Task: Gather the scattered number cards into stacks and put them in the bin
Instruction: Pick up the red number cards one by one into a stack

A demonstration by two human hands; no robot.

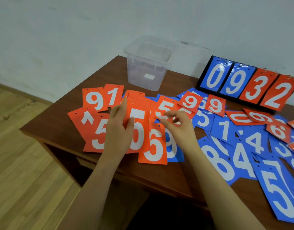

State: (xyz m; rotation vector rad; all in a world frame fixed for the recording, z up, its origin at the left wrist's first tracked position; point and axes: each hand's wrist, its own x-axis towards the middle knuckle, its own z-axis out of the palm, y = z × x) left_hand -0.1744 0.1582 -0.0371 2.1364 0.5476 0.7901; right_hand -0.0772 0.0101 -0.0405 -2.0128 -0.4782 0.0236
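head view: brown desk (pixel 63 117), wood floor (pixel 18 146), pale wall (pixel 76 30).

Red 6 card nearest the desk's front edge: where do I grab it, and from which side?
Probably pinch the red 6 card at its bottom edge, coming from the front of the desk. That end lies on top, clear of other cards, near the desk edge. Its upper end lies under the stack the left hand holds, close to the right hand.

Wall (pixel 76 30): pale, scuffed, filling the upper frame. Floor (pixel 18 146): light wood planks, lower left. Table (pixel 63 117): dark brown wood, centre, open recess beneath. Light: soft, even.
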